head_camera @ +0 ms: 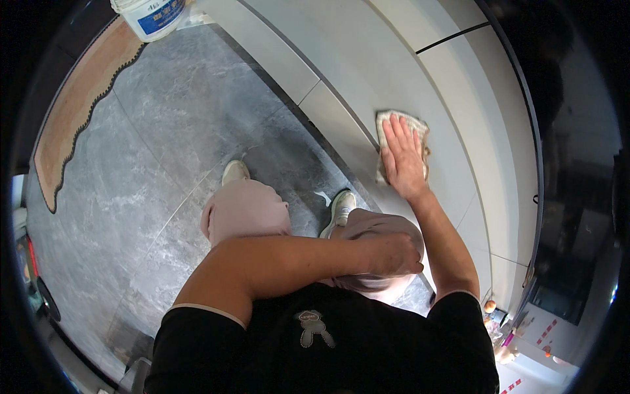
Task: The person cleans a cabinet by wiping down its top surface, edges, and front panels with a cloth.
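Note:
My right hand (404, 158) lies flat with its fingers extended, pressing a folded, stained checked cloth (422, 127) against the pale top of a long low cabinet (364, 64). The cloth's edges show around the fingers, and its near side reaches the cabinet's front edge. My left hand (396, 253) rests on my right knee with its fingers curled in. Nothing shows in it. Both knees, in pink trousers (251, 209), are bent low beside the cabinet.
A white plastic bucket (155, 19) with a blue label stands beyond, by a wavy-edged brown mat (83, 108). Grey marbled floor tiles (162, 133) stretch left. A dark glossy panel (571, 197) rises behind the cabinet. Small items (499, 330) cluster at lower right.

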The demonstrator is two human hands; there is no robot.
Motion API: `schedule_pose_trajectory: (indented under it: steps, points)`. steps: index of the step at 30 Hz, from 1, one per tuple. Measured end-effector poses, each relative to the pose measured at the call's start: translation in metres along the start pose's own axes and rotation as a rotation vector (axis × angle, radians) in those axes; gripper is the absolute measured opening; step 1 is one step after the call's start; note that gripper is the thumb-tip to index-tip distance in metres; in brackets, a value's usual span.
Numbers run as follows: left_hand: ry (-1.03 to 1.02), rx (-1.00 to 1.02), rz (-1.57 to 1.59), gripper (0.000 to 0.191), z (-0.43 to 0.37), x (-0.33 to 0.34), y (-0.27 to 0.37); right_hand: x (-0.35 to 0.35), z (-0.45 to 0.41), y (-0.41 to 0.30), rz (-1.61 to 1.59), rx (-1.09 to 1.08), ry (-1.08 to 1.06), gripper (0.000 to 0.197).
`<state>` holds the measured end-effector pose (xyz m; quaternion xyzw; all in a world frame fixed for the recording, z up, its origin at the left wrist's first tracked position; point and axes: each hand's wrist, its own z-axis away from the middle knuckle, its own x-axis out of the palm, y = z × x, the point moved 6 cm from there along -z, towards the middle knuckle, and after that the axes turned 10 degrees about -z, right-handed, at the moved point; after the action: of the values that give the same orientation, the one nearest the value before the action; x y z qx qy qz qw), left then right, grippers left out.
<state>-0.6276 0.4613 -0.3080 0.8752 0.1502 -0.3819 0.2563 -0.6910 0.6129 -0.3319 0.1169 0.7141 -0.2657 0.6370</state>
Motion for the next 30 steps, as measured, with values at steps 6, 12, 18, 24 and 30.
schedule_pose_trajectory:
  steps: [6,12,18,24,30]
  points:
    - [-0.106,-0.048,0.023,0.009,0.004,-0.01,-0.009,-0.008,-0.005,0.026,0.027,0.018,0.051,0.051]
    - [-0.116,-0.039,0.005,0.009,0.004,-0.014,-0.007,-0.005,-0.094,0.105,0.122,0.36,0.154,0.054]
    - [-0.113,0.01,-0.057,0.009,0.007,-0.016,-0.004,0.016,-0.087,0.079,0.104,0.351,0.16,0.056]
    - [-0.037,-0.127,0.123,0.014,0.013,-0.022,-0.014,0.023,-0.046,0.021,0.099,0.311,0.111,0.057]
    - [-0.081,-0.066,0.067,0.016,0.007,-0.014,-0.012,0.01,-0.121,0.07,0.082,0.439,0.186,0.058]
